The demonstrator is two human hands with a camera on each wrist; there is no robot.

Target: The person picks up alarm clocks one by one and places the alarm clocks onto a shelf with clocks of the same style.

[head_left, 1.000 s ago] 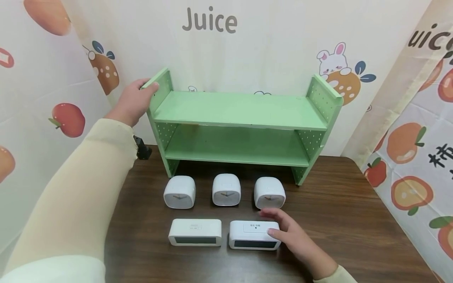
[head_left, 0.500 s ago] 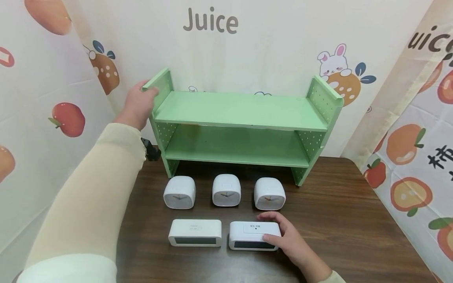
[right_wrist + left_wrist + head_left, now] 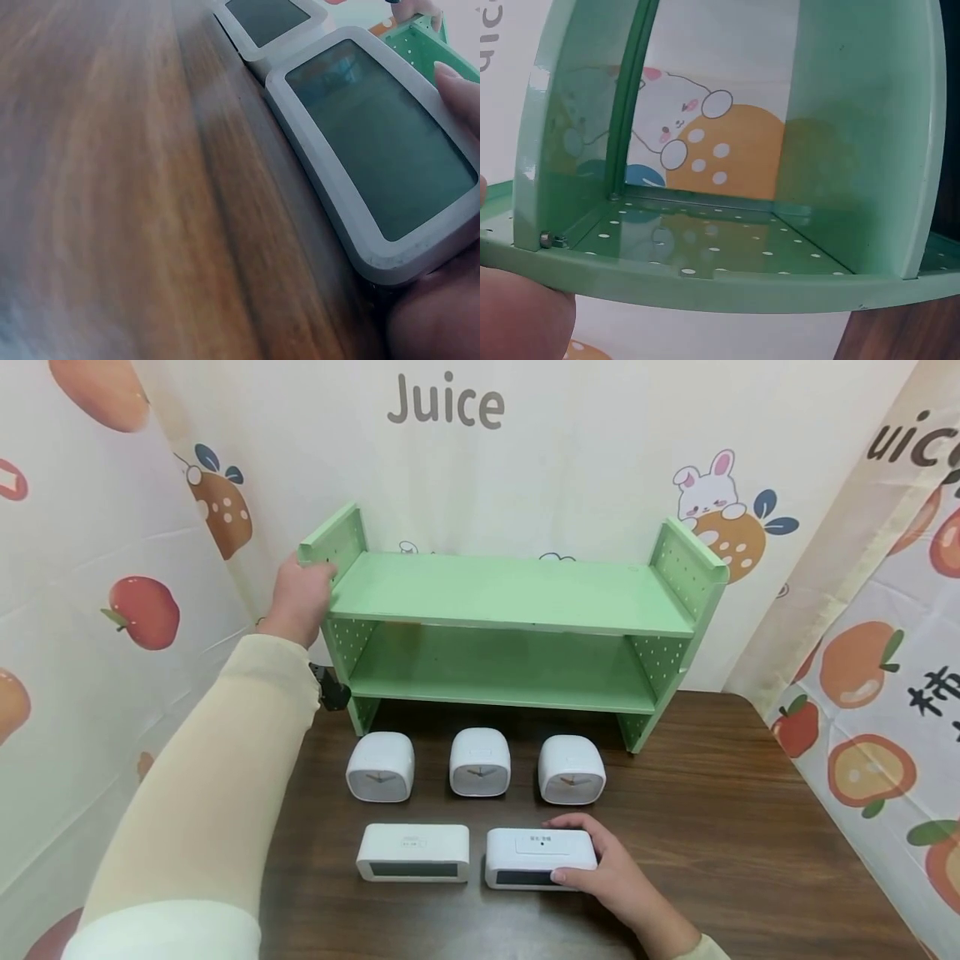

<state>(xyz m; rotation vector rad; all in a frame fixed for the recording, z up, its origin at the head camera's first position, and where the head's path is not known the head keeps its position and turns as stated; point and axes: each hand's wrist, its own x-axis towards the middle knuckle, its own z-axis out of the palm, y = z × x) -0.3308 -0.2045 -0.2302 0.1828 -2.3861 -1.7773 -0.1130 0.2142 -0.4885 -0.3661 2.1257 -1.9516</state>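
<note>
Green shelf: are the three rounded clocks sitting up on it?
No, the three rounded clocks sit in a row on the brown table, in front of the green shelf.

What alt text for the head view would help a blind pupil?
A right hand grips a white box beside a similar one on a table. The left hand holds a green rack by its left side; three clocks stand in front.
</note>
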